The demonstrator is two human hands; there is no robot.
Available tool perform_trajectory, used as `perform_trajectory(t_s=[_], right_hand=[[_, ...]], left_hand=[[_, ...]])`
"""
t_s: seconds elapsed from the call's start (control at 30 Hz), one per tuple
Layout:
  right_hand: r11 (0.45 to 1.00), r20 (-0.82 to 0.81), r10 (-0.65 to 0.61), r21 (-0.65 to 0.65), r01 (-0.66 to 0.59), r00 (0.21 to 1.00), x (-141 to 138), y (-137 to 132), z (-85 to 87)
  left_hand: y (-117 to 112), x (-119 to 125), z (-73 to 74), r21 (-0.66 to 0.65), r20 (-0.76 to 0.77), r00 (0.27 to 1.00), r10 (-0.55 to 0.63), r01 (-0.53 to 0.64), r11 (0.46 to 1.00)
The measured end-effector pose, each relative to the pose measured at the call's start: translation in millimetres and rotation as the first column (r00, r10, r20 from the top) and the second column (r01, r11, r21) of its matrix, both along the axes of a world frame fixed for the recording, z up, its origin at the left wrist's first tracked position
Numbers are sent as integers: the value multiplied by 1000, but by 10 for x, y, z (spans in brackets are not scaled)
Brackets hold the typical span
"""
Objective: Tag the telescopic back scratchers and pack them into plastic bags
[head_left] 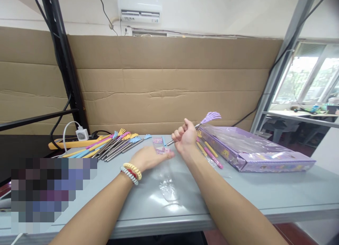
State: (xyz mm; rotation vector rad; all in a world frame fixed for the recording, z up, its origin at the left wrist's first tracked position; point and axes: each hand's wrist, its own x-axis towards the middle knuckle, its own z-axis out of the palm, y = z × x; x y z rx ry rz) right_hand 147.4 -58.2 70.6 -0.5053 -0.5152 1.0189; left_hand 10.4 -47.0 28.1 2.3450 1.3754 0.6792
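Note:
My right hand is closed around the metal rod of a back scratcher with a purple hand-shaped head. The head points up and right, and the rod's lower end sticks out left of my fist. My left hand reaches over a clear plastic bag with pink printing, its thumb stretched out to the right. Its other fingers are mostly hidden. Blue, yellow and orange back scratchers lie in a pile to the left. More packed scratchers, with yellow and pink handles, lie right of my right hand.
A purple printed display box with clear film stands on the right of the grey table. At the left are a yellow power strip and a white charger. Cardboard closes off the back between metal posts.

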Motion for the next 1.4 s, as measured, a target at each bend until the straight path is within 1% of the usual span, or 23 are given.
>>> perform_trajectory(t_s=[0.07, 0.13, 0.17, 0.23, 0.3, 0.33, 0.4, 0.5, 0.6, 0.63, 0.7, 0.77, 0.8, 0.9, 0.97, 1.03, 1.07, 1.17, 1.23, 1.3, 1.37, 1.4], right_hand=[[999, 60, 11, 31, -13, 998, 128, 22, 27], [1000, 169, -3, -5, 3, 986, 208, 65, 16], [999, 231, -9, -34, 18, 973, 218, 89, -5], [995, 334, 19, -97, 14, 942, 183, 134, -68], [990, 397, 91, -137, -39, 913, 103, 163, -139], [989, 425, 113, -134, -61, 898, 60, 172, -171], [994, 489, 104, -92, -67, 866, -6, 184, -222], [999, 583, 42, -49, -16, 811, -32, 209, -273], [996, 666, 4, -69, 56, 746, 0, 253, -321], [994, 699, -17, -66, 88, 715, 12, 269, -339], [988, 773, -62, -43, 151, 631, 30, 295, -373], [979, 829, -92, -26, 202, 552, 34, 306, -398], [976, 844, -96, -24, 217, 527, 31, 306, -404], [970, 861, -97, -30, 240, 498, 11, 284, -400], [968, 870, -89, -40, 249, 485, 1, 264, -385], [959, 890, -93, -42, 282, 447, 2, 247, -370], [950, 905, -94, -43, 308, 415, 8, 243, -366], [910, 962, -71, -46, 412, 264, 55, 249, -380], [882, 986, -45, -38, 470, 162, 102, 270, -410], [860, 995, -37, -16, 511, 93, 150, 300, -447], [842, 998, -35, -3, 540, 60, 189, 328, -482], [833, 998, -33, -1, 553, 52, 203, 340, -496]], left_hand=[[65, -58, -18, -12, -89, 995, 54, -56, 998], [115, -78, -40, 34, -119, 989, 82, -78, 996], [132, -74, -54, 61, -121, 990, 71, -64, 996], [155, -48, -88, 88, -162, 986, 45, -31, 996], [173, -22, -125, 81, -226, 974, 34, -16, 997], [184, -14, -140, 84, -246, 969, 37, -16, 996], [211, -14, -155, 144, -236, 970, 60, -26, 989], [255, -40, -128, 270, -185, 978, 101, -48, 962], [288, -79, -72, 282, -152, 981, 119, -72, 957], [301, -95, -53, 275, -136, 981, 139, -98, 956], [336, -138, -14, 263, -99, 970, 223, -190, 946], [385, -205, 31, 243, -71, 944, 322, -297, 924], [415, -250, 57, 230, -56, 928, 369, -348, 909], [514, -429, 129, 205, -1, 886, 464, -454, 867], [590, -561, 145, 201, 50, 877, 478, -477, 855], [669, -670, 116, 231, 89, 888, 450, -458, 858], [708, -707, 86, 257, 81, 893, 442, -447, 857], [792, -726, -25, 321, -45, 885, 464, -426, 846], [808, -671, -82, 345, -128, 882, 454, -389, 854], [793, -583, -113, 369, -174, 911, 373, -291, 883], [759, -487, -125, 379, -178, 942, 286, -203, 903], [740, -442, -130, 372, -164, 951, 262, -186, 909]])
